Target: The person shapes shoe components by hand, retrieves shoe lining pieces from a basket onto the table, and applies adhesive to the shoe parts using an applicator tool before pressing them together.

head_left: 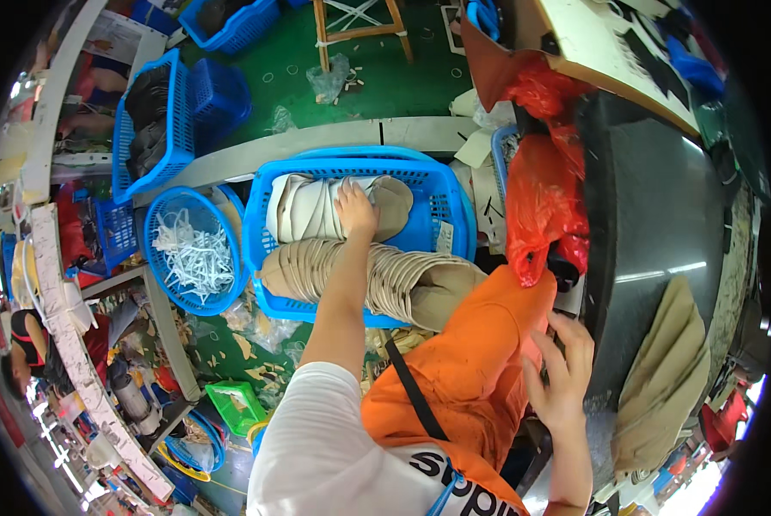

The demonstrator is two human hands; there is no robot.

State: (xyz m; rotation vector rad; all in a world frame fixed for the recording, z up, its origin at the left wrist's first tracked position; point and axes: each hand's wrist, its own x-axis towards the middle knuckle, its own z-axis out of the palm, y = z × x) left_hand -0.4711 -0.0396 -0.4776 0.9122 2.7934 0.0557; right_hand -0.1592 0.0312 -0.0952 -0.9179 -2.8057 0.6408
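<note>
Crate, blue and slatted, holds two rows of nested curved pieces: a pale stack along its far side and a tan stack along its near side, the tan one running out to the near right corner. The left hand lies on the pale stack, fingers slightly spread; whether its grip pinches a piece, I cannot tell. Left of the crate, a round basket holds white strips. Farther to the crate's upper left, a blue bin carries dark pieces. A green basket is below and left of the crate.

Green floor shows beyond the crate, past a grey rail, with a wooden stool and a clear bag; scraps litter the floor left of and below the crate. Well right of the crate runs a black counter bearing khaki cloth.

Red bags hang between crate and counter. Orange trousers crowd the crate's near right corner; right of them, the right hand hovers, its grip wide.
</note>
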